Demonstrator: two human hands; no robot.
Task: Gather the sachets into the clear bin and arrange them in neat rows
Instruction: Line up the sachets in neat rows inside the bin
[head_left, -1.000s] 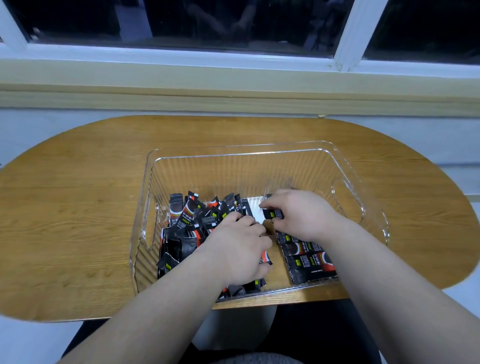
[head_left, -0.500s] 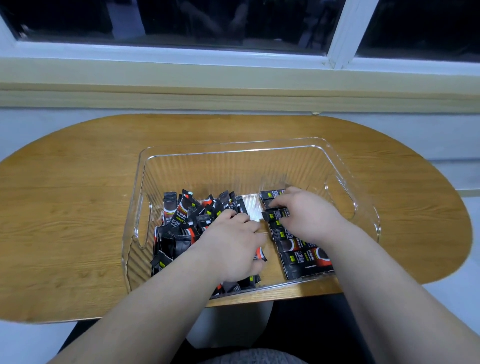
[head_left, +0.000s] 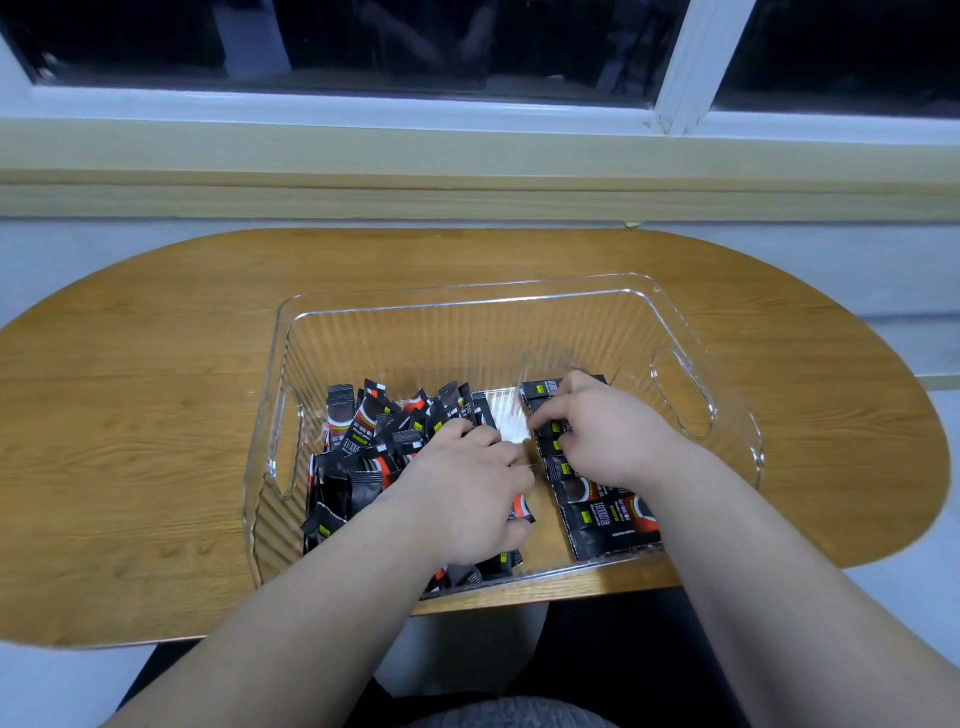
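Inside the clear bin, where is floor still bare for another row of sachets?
A bare strip lies between the loose pile and the neat row, partly under the left hand and right hand. Left of it is crowded.

Sachet print, none of it legible

The sachets (head_left: 608, 519) laid in a row along the right wall of the bin (head_left: 467, 296) carry large white characters running sideways across a black and red design. Each also has a small yellow-green tag, and there is a line of fine white print toward the bin's near edge (all too blurred to read). The loose heap (head_left: 358, 431) by the left wall shows the same white characters and yellow-green tags, equally unreadable.
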